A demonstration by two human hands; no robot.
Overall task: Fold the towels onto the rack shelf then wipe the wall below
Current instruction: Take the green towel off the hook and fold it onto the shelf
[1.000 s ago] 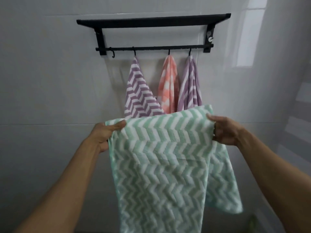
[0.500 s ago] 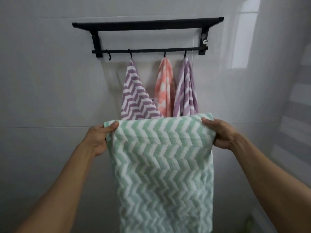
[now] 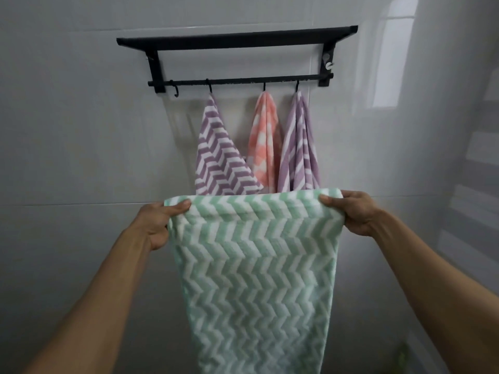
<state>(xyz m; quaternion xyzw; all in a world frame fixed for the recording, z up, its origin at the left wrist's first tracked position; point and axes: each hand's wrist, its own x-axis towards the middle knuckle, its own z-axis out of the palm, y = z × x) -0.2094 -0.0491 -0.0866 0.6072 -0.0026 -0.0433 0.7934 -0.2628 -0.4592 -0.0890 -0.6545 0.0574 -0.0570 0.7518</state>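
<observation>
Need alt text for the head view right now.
Both hands, left hand and right hand, hold a green towel by its folded top edge below a black wall rack; three towels hang from its hooks.

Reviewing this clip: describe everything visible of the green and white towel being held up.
The mint-green and white zigzag-striped terry towel looks soft and plush. It hangs doubled over, its folded top edge stretched level between both hands in front of the grey tiled wall. The left hand pinches the upper left corner and the right hand the upper right, thumbs in front. The towel narrows as it falls, running out of frame at the bottom. It covers the lower ends of three hanging towels.
</observation>
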